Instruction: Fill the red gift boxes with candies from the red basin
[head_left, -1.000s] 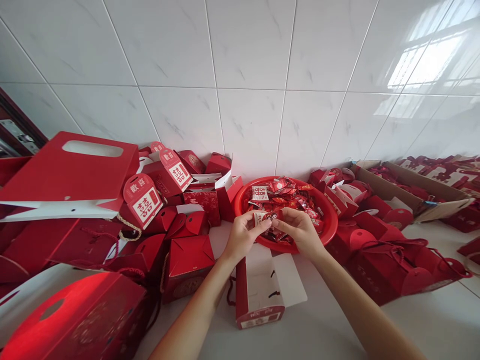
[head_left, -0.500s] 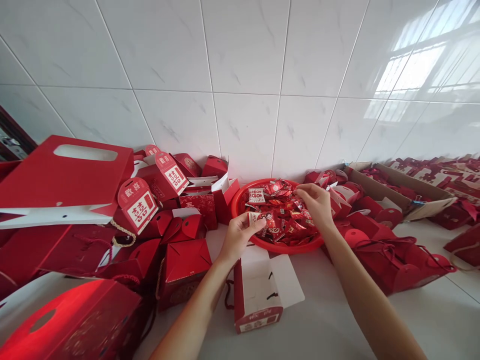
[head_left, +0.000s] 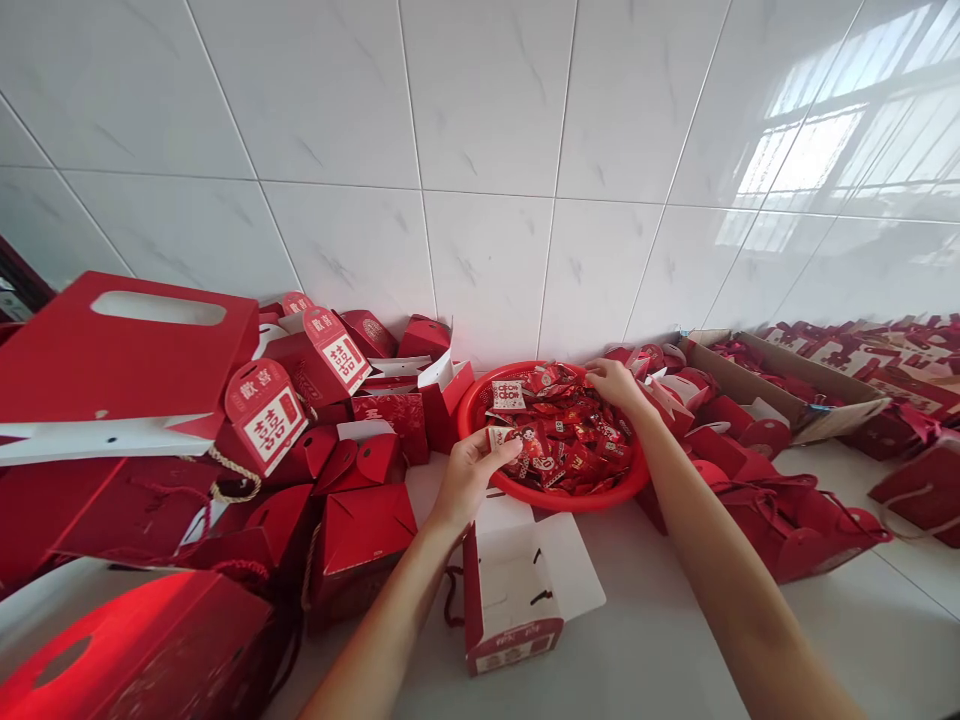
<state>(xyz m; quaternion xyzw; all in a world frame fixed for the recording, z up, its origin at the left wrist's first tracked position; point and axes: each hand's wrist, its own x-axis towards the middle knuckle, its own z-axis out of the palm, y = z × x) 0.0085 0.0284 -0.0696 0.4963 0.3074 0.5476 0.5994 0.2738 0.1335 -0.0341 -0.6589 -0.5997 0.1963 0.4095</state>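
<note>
A round red plastic basket [head_left: 556, 497] full of red wrapped candies [head_left: 577, 440] sits against the tiled wall. My left hand [head_left: 469, 475] hovers at the basket's near left rim and pinches several small candy packets [head_left: 514, 437]. My right hand [head_left: 613, 381] reaches to the far side of the basket, fingers down among the candies there; whether it grips one is hidden. An open red gift box [head_left: 517, 580] with white inner flaps lies on the white counter just below my left hand.
Many red gift boxes and bags are piled at left, with a large red bag [head_left: 127, 350] on top. More red boxes [head_left: 757, 500] lie right of the basket. A cardboard tray [head_left: 787, 385] of red items stands at far right.
My right hand left my left hand and moved up and right to the basket's far side. My left hand kept holding the packets. The camera shifted slightly.
</note>
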